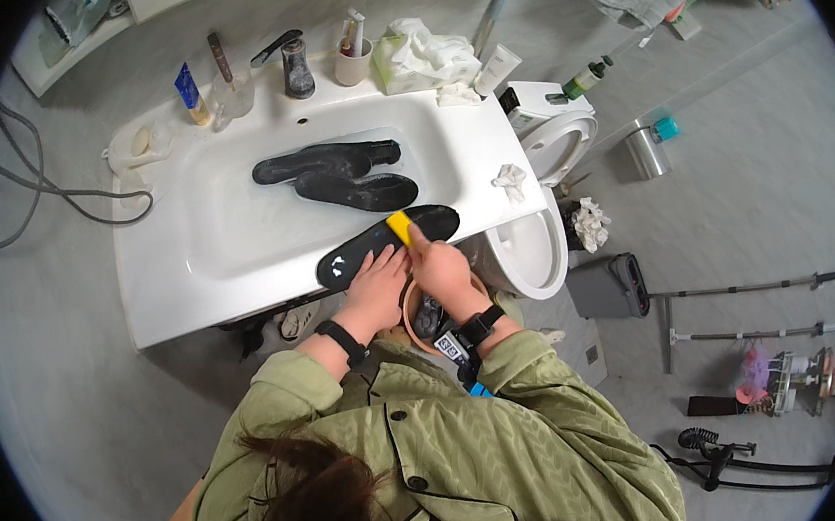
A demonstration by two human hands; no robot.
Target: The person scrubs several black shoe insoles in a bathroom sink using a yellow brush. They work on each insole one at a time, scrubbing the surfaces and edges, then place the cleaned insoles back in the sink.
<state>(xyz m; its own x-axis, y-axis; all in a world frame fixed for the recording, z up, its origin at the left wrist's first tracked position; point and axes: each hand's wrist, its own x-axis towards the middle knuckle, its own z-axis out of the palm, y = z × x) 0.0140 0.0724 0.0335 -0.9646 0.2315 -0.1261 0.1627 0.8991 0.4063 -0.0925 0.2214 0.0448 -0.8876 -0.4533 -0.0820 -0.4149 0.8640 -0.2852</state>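
A black shoe insole (360, 249) lies slantwise across the front rim of the white washbasin (172, 299), with white marks near its left end. My left hand (379, 288) holds it down, fingers spread on its lower edge. In my right hand (440, 264) is a small yellow block (399, 227), pressed on the insole's upper face. Whether the block is a brush or a sponge cannot be told. Two more black insoles, an upper one (310, 163) and a lower one (358, 192), lie overlapping in cloudy water in the basin.
Behind the basin stand a black faucet (297, 68), a cup (353, 63), a tissue pack (420, 57) and a blue tube (190, 94). Crumpled tissue (510, 181) lies on the right counter. Below my hands is an orange-pink bucket (411, 306) with dark things inside. A toilet (529, 250) stands right.
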